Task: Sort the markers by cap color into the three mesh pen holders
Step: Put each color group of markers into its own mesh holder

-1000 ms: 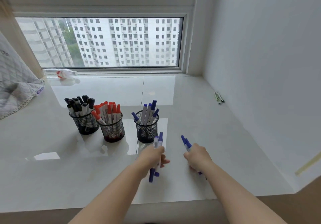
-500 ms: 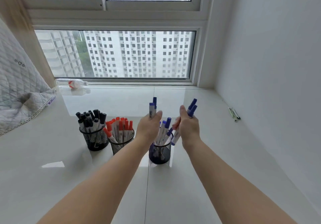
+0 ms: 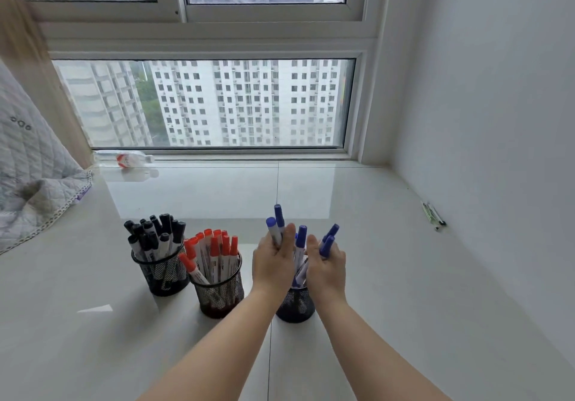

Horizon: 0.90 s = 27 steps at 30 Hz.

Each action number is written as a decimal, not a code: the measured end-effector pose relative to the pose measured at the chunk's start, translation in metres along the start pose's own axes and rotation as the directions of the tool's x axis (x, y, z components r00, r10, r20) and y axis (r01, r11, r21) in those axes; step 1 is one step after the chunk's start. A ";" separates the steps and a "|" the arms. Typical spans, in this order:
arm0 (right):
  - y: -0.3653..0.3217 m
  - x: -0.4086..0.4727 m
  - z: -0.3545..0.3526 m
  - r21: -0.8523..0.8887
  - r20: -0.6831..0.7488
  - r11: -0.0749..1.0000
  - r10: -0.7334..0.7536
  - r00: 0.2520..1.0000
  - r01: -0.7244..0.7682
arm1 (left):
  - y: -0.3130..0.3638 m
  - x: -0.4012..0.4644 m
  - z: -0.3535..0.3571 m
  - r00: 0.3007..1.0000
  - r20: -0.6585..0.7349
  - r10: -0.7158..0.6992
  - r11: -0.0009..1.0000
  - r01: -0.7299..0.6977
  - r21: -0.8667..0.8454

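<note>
**Both hands holding blue markers over the blue holder**

While the head camera is looking down at the white sill [image 3: 404, 276], the left hand [image 3: 273, 263] is gripping two blue-capped markers [image 3: 275, 226], caps up, just above the blue holder [image 3: 295, 305]. Beside it, the right hand [image 3: 326, 268] is clasping another two blue markers [image 3: 329, 240], tilted rightward over that holder's rim. A further blue marker [image 3: 300, 241] is standing in the holder between the hands. Left of the blue holder, the red holder [image 3: 217, 294] is sitting, and beyond it the black holder [image 3: 165, 276], touching it.
</note>
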State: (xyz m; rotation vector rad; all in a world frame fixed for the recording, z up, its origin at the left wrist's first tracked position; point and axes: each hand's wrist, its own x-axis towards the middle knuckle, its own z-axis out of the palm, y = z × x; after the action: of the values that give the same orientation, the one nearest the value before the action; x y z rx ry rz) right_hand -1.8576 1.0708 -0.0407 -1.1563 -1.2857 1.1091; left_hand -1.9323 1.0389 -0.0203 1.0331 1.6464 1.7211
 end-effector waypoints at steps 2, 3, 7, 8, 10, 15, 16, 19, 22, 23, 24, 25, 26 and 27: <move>0.007 -0.001 0.000 -0.008 -0.024 1.000 -0.002 1.000 0.002 | -0.010 -0.003 0.000 0.999 -0.050 -0.014 1.000 0.015 0.026; 0.011 -0.002 0.000 -0.004 -0.013 1.000 0.001 1.000 -0.001 | -0.015 -0.005 0.000 0.998 -0.065 -0.013 0.999 0.015 0.029; 0.017 -0.003 -0.003 -0.029 0.043 1.000 -0.005 0.999 0.006 | -0.028 -0.009 0.001 0.994 -0.037 0.105 0.983 -0.098 0.155; 0.017 -0.003 -0.004 -0.037 0.051 0.999 -0.001 0.999 0.003 | -0.030 -0.009 0.002 0.993 -0.037 0.112 0.977 -0.103 0.189; 0.018 -0.003 -0.006 -0.069 0.071 0.998 0.012 0.997 -0.007 | -0.033 -0.009 0.004 0.994 -0.058 0.089 0.975 -0.075 0.210; 0.017 -0.002 -0.012 -0.142 0.084 0.989 -0.018 0.996 0.030 | -0.032 -0.010 0.002 0.998 -0.030 0.062 0.982 -0.055 0.182; 0.016 -0.001 -0.013 -0.125 0.062 0.991 -0.037 0.997 0.045 | -0.031 -0.011 0.001 0.997 -0.033 0.073 0.980 -0.065 0.189; 0.015 -0.001 -0.016 -0.132 0.045 0.989 -0.057 0.997 0.063 | -0.033 -0.013 -0.001 0.996 -0.048 0.070 0.976 -0.058 0.212; 0.016 -0.003 -0.015 -0.198 0.091 0.979 -0.029 0.995 0.047 | -0.033 -0.015 -0.001 0.998 -0.039 0.058 0.975 -0.048 0.218; 0.016 -0.003 -0.015 -0.204 0.101 0.978 -0.012 0.995 0.033 | -0.033 -0.016 -0.001 0.998 -0.035 0.043 0.976 -0.034 0.216; 0.015 -0.003 -0.016 -0.214 0.109 0.977 -0.001 0.994 0.025 | -0.033 -0.016 -0.002 0.999 -0.031 0.020 0.976 -0.013 0.216; 0.014 -0.004 -0.017 -0.229 0.117 0.973 0.002 0.993 0.025 | -0.033 -0.016 -0.004 1.000 -0.026 -0.009 0.977 0.014 0.213; 0.014 -0.005 -0.018 -0.246 0.124 0.969 0.004 0.992 0.027 | -0.033 -0.017 -0.005 0.999 -0.020 -0.046 0.976 0.049 0.212; 0.013 -0.007 -0.020 -0.260 0.125 0.965 0.006 0.992 0.027 | -0.033 -0.019 -0.007 0.996 -0.011 -0.087 0.973 0.087 0.212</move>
State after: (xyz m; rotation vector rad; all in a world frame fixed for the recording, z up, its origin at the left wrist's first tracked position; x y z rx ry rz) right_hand -1.8373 1.0648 -0.0535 -1.2873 -1.5705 1.0385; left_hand -1.9313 1.0236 -0.0555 1.0386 1.8799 1.5142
